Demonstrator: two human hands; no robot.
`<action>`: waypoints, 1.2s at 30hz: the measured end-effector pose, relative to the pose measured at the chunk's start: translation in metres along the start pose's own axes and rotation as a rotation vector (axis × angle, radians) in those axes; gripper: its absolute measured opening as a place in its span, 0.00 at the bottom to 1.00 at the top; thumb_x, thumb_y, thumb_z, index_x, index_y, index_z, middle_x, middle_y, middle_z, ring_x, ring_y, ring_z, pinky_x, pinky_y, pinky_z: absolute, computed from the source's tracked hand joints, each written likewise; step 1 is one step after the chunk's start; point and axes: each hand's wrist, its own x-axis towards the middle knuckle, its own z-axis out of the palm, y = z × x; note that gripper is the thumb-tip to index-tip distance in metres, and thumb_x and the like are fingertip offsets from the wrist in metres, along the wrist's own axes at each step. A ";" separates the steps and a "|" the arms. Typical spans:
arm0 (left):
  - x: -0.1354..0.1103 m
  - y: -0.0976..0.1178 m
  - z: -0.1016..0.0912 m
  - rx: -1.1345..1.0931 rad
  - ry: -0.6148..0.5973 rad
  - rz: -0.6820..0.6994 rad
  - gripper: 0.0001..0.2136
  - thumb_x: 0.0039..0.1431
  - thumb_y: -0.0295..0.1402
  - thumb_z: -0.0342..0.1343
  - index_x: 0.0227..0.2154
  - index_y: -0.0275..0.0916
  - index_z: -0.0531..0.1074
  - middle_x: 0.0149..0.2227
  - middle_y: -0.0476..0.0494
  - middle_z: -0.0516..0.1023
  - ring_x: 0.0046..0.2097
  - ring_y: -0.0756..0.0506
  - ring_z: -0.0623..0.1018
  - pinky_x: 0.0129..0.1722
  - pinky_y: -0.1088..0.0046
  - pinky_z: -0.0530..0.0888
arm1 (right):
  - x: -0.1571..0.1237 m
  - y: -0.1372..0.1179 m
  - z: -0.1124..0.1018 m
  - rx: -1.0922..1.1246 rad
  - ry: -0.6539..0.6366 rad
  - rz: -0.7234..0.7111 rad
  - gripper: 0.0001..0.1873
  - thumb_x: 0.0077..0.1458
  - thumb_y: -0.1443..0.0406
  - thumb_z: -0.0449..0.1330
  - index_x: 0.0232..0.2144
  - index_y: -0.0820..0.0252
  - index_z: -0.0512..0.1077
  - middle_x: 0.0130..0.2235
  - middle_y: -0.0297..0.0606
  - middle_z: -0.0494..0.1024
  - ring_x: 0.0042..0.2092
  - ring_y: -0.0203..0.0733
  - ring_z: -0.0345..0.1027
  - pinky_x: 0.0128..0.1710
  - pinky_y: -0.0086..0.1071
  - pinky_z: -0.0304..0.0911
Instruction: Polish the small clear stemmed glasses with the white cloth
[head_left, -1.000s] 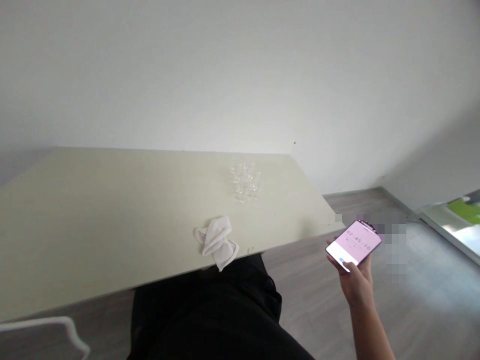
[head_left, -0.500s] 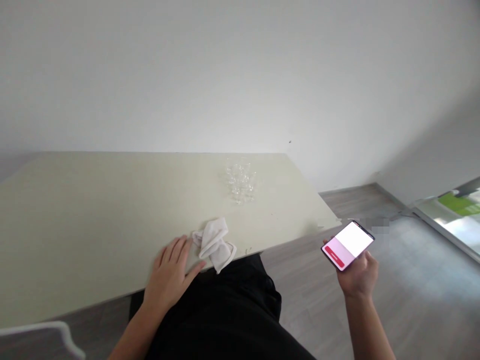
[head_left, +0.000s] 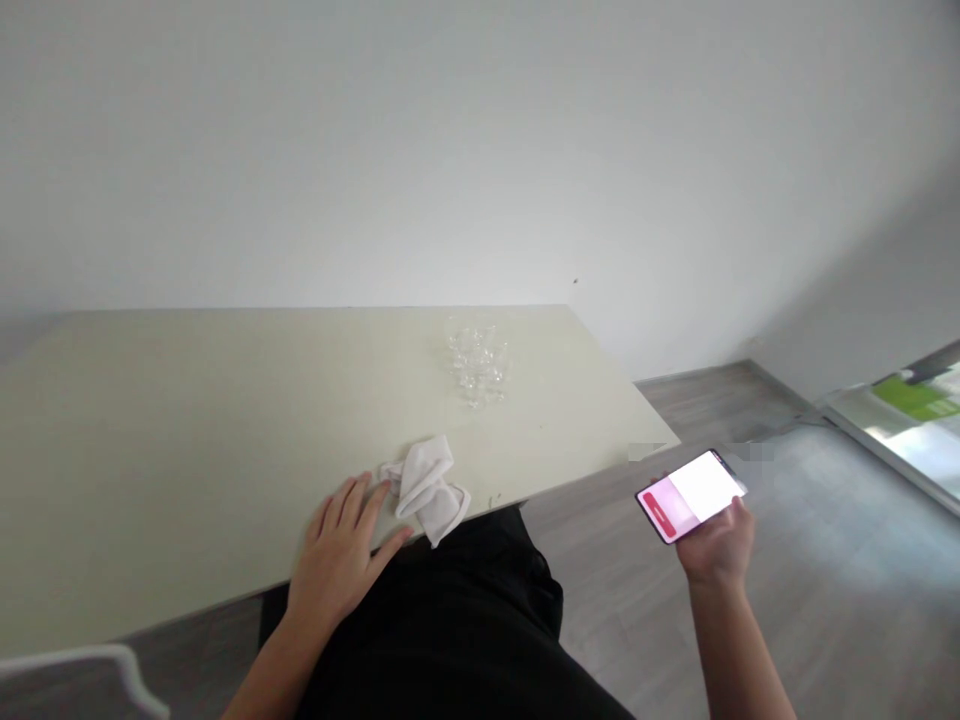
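Note:
My left hand (head_left: 341,555) lies flat and open on the near edge of the cream table (head_left: 187,430), its fingertips touching a crumpled white cloth (head_left: 426,488). My right hand (head_left: 716,545) is off the table's right end, above the floor, closed around a phone (head_left: 690,495) whose lit screen shows white and pink with a red bar. A small cluster of clear glasses (head_left: 476,360) stands farther back on the table, toward its right end.
A white wall rises behind the table. Grey wood floor (head_left: 825,600) stretches to the right, with a bright window or door strip (head_left: 907,420) at the far right. A white chair back (head_left: 82,680) shows at the bottom left. My dark clothing fills the lower middle.
My left hand came into view and settled flat on the table beside the cloth. The phone screen changed from a timer display to white with a red bar, and my right hand dropped slightly.

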 end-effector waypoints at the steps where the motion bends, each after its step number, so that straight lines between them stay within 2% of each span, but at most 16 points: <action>1: 0.000 0.000 0.000 0.000 0.002 0.000 0.31 0.59 0.53 0.46 0.58 0.35 0.63 0.62 0.30 0.61 0.64 0.32 0.58 0.60 0.52 0.57 | 0.002 0.001 -0.001 0.004 0.032 0.027 0.24 0.55 0.53 0.47 0.48 0.54 0.70 0.43 0.41 0.78 0.42 0.52 0.74 0.44 0.57 0.67; 4: 0.000 0.001 -0.002 -0.003 0.000 0.002 0.32 0.59 0.54 0.46 0.58 0.35 0.63 0.62 0.30 0.61 0.64 0.32 0.58 0.60 0.52 0.57 | 0.006 0.005 -0.006 -0.017 0.115 0.082 0.25 0.57 0.51 0.44 0.48 0.54 0.70 0.43 0.42 0.77 0.42 0.52 0.74 0.44 0.56 0.67; 8: 0.001 0.002 -0.003 -0.019 0.003 -0.006 0.32 0.59 0.54 0.45 0.58 0.35 0.63 0.62 0.30 0.61 0.64 0.32 0.59 0.60 0.52 0.58 | 0.009 0.008 -0.011 -0.088 0.181 0.068 0.24 0.56 0.50 0.47 0.49 0.52 0.69 0.44 0.40 0.77 0.41 0.50 0.74 0.42 0.53 0.67; 12: 0.001 0.002 -0.001 -0.008 0.008 -0.008 0.32 0.59 0.54 0.44 0.58 0.35 0.63 0.62 0.29 0.60 0.64 0.32 0.59 0.60 0.51 0.59 | 0.007 0.005 -0.009 -0.052 0.186 0.057 0.27 0.52 0.45 0.49 0.47 0.51 0.70 0.43 0.38 0.76 0.41 0.50 0.73 0.41 0.50 0.68; 15: 0.001 0.002 -0.001 -0.002 0.012 -0.003 0.32 0.59 0.54 0.44 0.58 0.34 0.63 0.62 0.29 0.60 0.64 0.32 0.59 0.59 0.51 0.59 | 0.003 0.003 -0.004 -0.058 0.195 0.019 0.26 0.51 0.45 0.50 0.45 0.52 0.71 0.43 0.36 0.76 0.42 0.48 0.72 0.41 0.46 0.68; 19: 0.001 0.003 -0.003 -0.028 0.018 -0.001 0.32 0.59 0.54 0.46 0.57 0.35 0.64 0.62 0.28 0.61 0.63 0.31 0.60 0.59 0.50 0.59 | -0.001 0.001 0.001 -0.033 0.088 -0.027 0.20 0.50 0.54 0.52 0.43 0.53 0.72 0.42 0.34 0.77 0.41 0.46 0.72 0.41 0.43 0.68; 23: 0.001 0.003 -0.004 -0.046 0.025 -0.005 0.31 0.58 0.53 0.47 0.58 0.36 0.63 0.62 0.30 0.62 0.64 0.31 0.60 0.59 0.50 0.59 | -0.003 0.002 0.001 0.015 0.043 0.079 0.18 0.45 0.64 0.52 0.39 0.57 0.74 0.39 0.34 0.78 0.40 0.42 0.72 0.39 0.38 0.70; 25: 0.001 0.004 -0.004 -0.032 0.015 -0.006 0.31 0.59 0.53 0.47 0.58 0.36 0.63 0.62 0.30 0.61 0.64 0.32 0.59 0.60 0.50 0.59 | -0.003 0.004 0.000 0.000 0.042 0.087 0.19 0.42 0.67 0.54 0.40 0.57 0.73 0.40 0.33 0.78 0.41 0.41 0.72 0.38 0.36 0.70; 30: 0.001 0.004 -0.004 -0.012 -0.001 -0.004 0.31 0.59 0.53 0.47 0.58 0.36 0.62 0.63 0.30 0.60 0.64 0.32 0.59 0.60 0.51 0.58 | 0.003 0.012 -0.005 -0.058 0.063 -0.036 0.21 0.37 0.72 0.58 0.39 0.57 0.72 0.40 0.30 0.77 0.42 0.39 0.72 0.39 0.33 0.70; 36: 0.001 0.004 -0.004 -0.020 -0.005 -0.011 0.32 0.59 0.53 0.46 0.58 0.34 0.63 0.63 0.30 0.59 0.64 0.32 0.58 0.61 0.52 0.58 | 0.007 0.017 -0.013 -0.112 0.031 -0.126 0.18 0.38 0.73 0.59 0.36 0.58 0.71 0.38 0.29 0.76 0.43 0.40 0.71 0.42 0.34 0.69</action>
